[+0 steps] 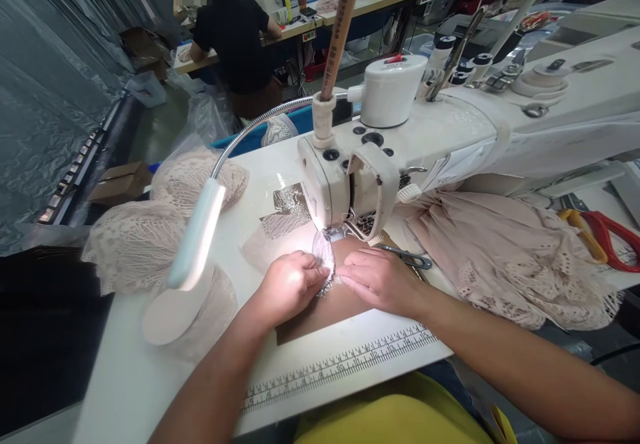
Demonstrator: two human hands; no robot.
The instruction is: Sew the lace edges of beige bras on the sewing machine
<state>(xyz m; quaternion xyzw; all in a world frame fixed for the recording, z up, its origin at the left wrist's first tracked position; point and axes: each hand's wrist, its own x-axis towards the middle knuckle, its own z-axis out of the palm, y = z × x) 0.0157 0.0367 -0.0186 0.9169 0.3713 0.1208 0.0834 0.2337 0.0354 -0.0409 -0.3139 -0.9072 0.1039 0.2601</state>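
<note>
One strip (324, 249), long axis near–far, we note: curled left hand (296, 281) on its near end, curled right hand (376, 277) just right, holds unclear.

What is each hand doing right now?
Left hand: curled, touching the pale fabric piece; firm grip cannot be told.
Right hand: curled, close beside that piece; grip cannot be told.

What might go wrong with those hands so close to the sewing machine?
A finger might get pricked, because the left hand and right hand are near the needle area of the sewing machine. The pale lace might pucker if pulled unevenly. The dark metal tool lies beside the right hand, which might bump it.
</note>
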